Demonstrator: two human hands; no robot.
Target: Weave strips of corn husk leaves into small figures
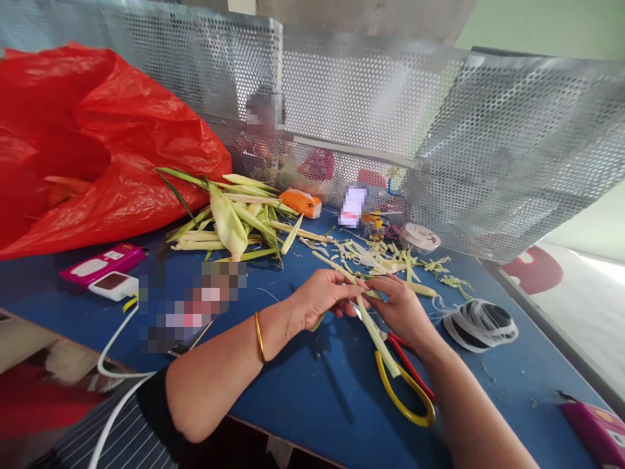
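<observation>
A long pale-green corn husk strip (378,342) runs slantwise between both hands above the blue table. My left hand (328,296), with a gold bangle at its wrist, pinches the strip near its middle. Fingers of my right hand (398,306) are closed on the same spot, fingertips almost meeting the left ones. Scissors (407,404) with one yellow and one red handle are under the strip and the right hand; I cannot tell whether they touch that hand. Cut husk shreds (366,255) are scattered just beyond the hands.
A pile of husks (229,225) and a red plastic bag (112,143) are at the left. A spool of thread (481,326) stands right, white tape (420,238) behind it. An orange tissue pack (300,203) and a lit phone (352,205) are near the perforated metal screen (351,98).
</observation>
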